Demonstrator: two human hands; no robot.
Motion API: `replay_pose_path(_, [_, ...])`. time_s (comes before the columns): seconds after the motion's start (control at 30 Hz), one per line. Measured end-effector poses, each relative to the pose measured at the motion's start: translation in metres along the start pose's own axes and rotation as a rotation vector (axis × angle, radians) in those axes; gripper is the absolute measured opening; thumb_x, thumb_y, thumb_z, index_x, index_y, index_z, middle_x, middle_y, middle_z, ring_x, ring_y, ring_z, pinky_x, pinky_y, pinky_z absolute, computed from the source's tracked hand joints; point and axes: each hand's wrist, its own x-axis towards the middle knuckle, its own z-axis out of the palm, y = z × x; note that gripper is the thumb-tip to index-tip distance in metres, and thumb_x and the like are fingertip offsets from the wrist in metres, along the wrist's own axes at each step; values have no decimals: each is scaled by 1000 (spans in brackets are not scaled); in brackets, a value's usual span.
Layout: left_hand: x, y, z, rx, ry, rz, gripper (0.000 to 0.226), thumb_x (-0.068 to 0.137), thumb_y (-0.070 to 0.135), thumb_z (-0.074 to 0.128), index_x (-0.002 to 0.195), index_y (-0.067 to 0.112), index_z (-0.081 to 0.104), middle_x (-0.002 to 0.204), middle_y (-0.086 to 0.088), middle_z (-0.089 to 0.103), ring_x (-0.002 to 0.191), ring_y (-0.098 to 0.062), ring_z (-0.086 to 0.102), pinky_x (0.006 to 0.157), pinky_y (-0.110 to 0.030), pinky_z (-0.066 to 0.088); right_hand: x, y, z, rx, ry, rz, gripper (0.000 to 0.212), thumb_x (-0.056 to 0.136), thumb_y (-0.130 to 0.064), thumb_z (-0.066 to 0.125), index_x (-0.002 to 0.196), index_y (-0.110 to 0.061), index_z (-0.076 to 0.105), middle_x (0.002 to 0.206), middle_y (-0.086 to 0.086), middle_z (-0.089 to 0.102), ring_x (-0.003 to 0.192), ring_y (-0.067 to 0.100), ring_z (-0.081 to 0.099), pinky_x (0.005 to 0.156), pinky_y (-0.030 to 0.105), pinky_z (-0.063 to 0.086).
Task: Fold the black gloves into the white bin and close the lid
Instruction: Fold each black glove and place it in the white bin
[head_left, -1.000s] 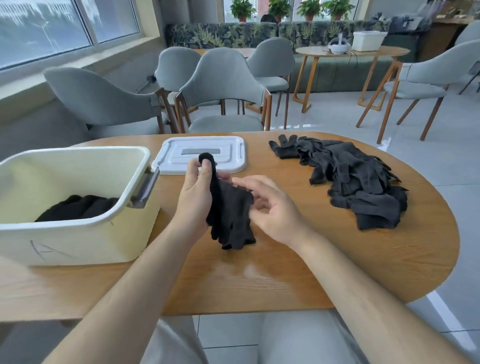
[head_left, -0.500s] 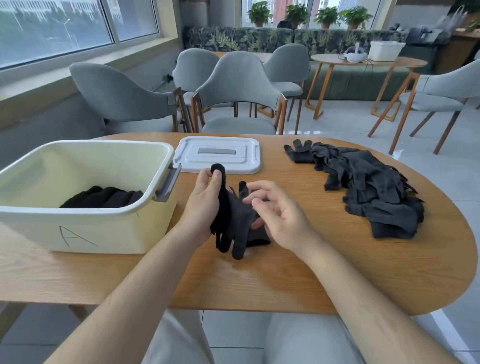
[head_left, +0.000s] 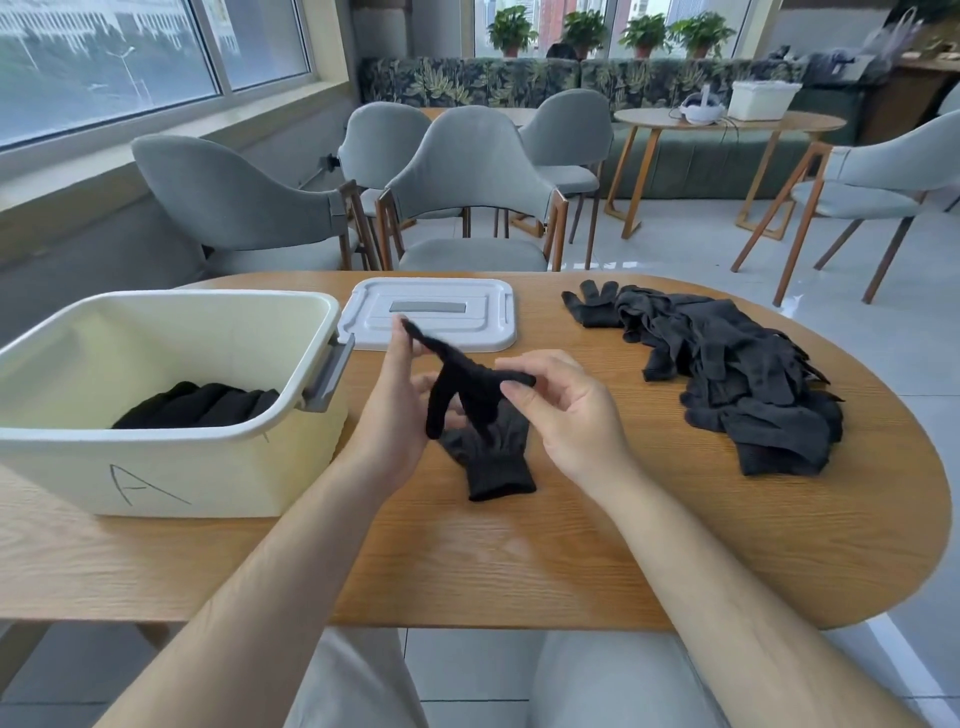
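A: What changed w/ the glove (head_left: 488, 405)?
B: Bunched a sec earlier; it was spread btwn left hand (head_left: 395, 415) & right hand (head_left: 571, 421), each pinching a fingertip, cuff on table (head_left: 519, 561). Prob. fold restarting; bin (head_left: 208, 467) sat alongside.

text: a hand-drawn capital "A" | where: front wall of the white bin (head_left: 218, 467), low on its left side, in dark marker strokes | lid (head_left: 431, 314): a plain grey strip, no lettering legible | anything else readable: no, nothing
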Motion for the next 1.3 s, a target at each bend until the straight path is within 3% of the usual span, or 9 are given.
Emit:
replay_pose_path(0.1, [-4, 4, -2, -30, -82, -146, 69, 88, 74, 51, 116, 11, 54, 105, -21, 69, 91, -31, 69, 76, -39, 54, 2, -2, -2, 28, -7, -43, 28, 89, 3, 70, 103, -20, 76, 118, -4, 64, 115, 13, 62, 94, 22, 50])
replay_pose_path(0.2, [-1, 0, 0, 83, -83, -74, 53, 75, 26, 81, 119, 11, 54, 106, -17, 72, 86, -28, 66, 73, -36, 52, 1, -3, -4, 43, -33, 21, 27, 84, -4, 66, 105, -18, 76, 125, -4, 62, 117, 13, 60, 96, 27, 51])
replay_pose_path(0.37, [-2, 4, 5, 140, -70, 83, 44, 83, -5, 76, 117, 13, 54, 106, -14, 73, 90, -30, 73, 70, -39, 57, 4, -20, -11, -65, -2, 129, 49, 89, -29, 72, 134, -31, 54, 113, -19, 66, 105, 2, 58, 86, 15, 44])
replay_pose_path(0.53, [-2, 11, 8, 261, -154, 221, 41, 86, 5, 77, 118, 19, 55, 110, -4, 68, 100, -27, 66, 81, -40, 60, 26, -30, -16, -306, -57, 135, 29, 88, -38, 76, 117, -39, 70, 110, -14, 68, 88, -4, 54, 78, 17, 39])
replay_pose_path(0.63, [-2, 8, 4, 274, 13, 323, 29, 87, 22, 70, 114, 23, 59, 117, 3, 66, 99, -10, 63, 80, -21, 53, 39, -33, -15, -276, -35, 144, 14, 90, -30, 76, 103, -32, 75, 99, -16, 73, 76, -5, 61, 72, 16, 46])
replay_pose_path(0.73, [2, -3, -6, 319, 261, 318, 9, 98, 22, 58, 107, 18, 58, 104, -2, 64, 90, -7, 60, 80, -26, 45, 62, -43, -16, -280, -21, 173, 13, 93, -23, 73, 105, -23, 70, 97, -7, 73, 62, 9, 70, 64, 19, 53])
replay_pose_path(0.9, [11, -33, -29, 684, 304, 255, 6, 99, 26, 53, 100, 25, 59, 97, 6, 65, 91, -4, 59, 75, -23, 43, 93, -65, -18, -140, 88, -29, 9, 98, -15, 64, 105, -17, 59, 111, -1, 73, 92, 9, 74, 76, 28, 61])
replay_pose_path(1.03, [14, -49, -44, 1047, 110, 337, 4, 90, 31, 69, 90, 28, 67, 92, 13, 65, 88, -1, 58, 78, -18, 50, 64, -44, -7, -290, -66, -122, 10, 99, -18, 63, 106, -18, 55, 122, -10, 70, 117, -3, 62, 97, 22, 53])
replay_pose_path(1.3, [6, -56, -49, 1342, -27, 394, 59, 82, 66, 53, 121, 25, 69, 132, 14, 61, 129, -11, 50, 110, -40, 38, -15, 38, 0, -810, -198, -179, 10, 85, -22, 69, 94, -27, 68, 113, -12, 65, 128, 21, 45, 103, 40, 46])
